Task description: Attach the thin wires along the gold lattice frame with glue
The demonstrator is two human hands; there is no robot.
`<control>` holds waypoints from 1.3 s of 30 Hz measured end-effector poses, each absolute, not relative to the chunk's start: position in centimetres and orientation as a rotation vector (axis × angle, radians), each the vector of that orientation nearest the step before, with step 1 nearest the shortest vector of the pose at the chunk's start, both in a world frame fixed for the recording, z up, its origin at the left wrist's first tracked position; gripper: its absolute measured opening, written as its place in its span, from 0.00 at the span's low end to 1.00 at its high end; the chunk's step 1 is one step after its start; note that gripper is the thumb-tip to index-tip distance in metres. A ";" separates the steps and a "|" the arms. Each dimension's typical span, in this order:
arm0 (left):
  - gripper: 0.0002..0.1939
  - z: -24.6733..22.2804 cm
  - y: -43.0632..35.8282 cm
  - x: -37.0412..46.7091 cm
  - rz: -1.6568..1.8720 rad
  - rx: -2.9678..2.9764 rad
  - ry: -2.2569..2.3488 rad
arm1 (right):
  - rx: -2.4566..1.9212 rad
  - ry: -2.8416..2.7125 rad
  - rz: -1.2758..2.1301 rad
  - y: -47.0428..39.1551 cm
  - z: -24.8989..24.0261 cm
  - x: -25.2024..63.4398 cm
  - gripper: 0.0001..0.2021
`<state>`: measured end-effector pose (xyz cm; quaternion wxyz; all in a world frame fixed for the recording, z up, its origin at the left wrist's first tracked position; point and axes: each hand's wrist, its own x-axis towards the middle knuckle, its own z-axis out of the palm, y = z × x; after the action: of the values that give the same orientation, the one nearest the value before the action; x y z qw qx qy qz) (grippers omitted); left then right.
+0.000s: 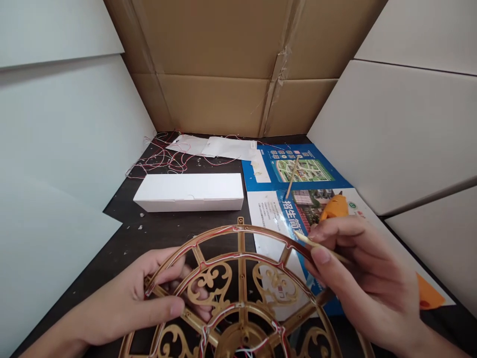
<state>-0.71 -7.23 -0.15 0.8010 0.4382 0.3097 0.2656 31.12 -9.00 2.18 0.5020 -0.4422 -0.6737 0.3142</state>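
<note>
A round gold frame (241, 278) with scrollwork panels fills the lower middle of the head view, its lower part cut off by the picture edge. Red and white wires (229, 256) run along its curved channels. My left hand (149, 293) grips the frame's left side, thumb on top and fingers beneath. A thin pointed wooden stick (307, 240) is pinched between thumb and fingers of my right hand (365, 278), which is over the frame's upper right rim. The stick's tip points up and left.
Behind the frame lies a white box (190, 191), with tangled wires (164, 156) and white packets (223, 147) beyond. A printed blue-and-white sheet (266, 211) holds another stick (292, 178) and an orange object (334, 206). White panels and cardboard (208, 44) surround the dark table.
</note>
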 end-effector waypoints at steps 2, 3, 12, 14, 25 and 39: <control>0.16 -0.5 -7.3 -1.0 0.518 0.969 0.637 | -1.072 -1.624 0.780 -9.1 2.3 31.1 0.06; 0.17 -0.7 -7.4 -1.2 0.505 0.975 0.634 | -1.079 -1.627 0.783 -9.2 2.4 31.1 0.06; 0.25 0.7 -7.4 -0.5 0.461 0.950 0.682 | -1.129 -1.676 0.733 -9.4 2.8 31.2 0.04; 0.26 1.1 -7.2 -0.2 0.449 0.949 0.712 | -1.133 -1.686 0.719 -9.3 2.9 31.1 0.02; 0.25 1.2 -7.2 -0.3 0.423 1.022 0.756 | -1.138 -1.725 0.705 -9.3 2.7 31.2 0.05; 0.28 0.2 -7.6 -1.0 0.494 1.015 0.795 | -1.113 -1.771 0.736 -9.2 3.0 31.3 0.08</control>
<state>-0.97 -7.57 0.16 0.7711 0.4680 0.3667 0.2279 31.28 -9.21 2.99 0.4459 -0.4494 -0.7148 0.2971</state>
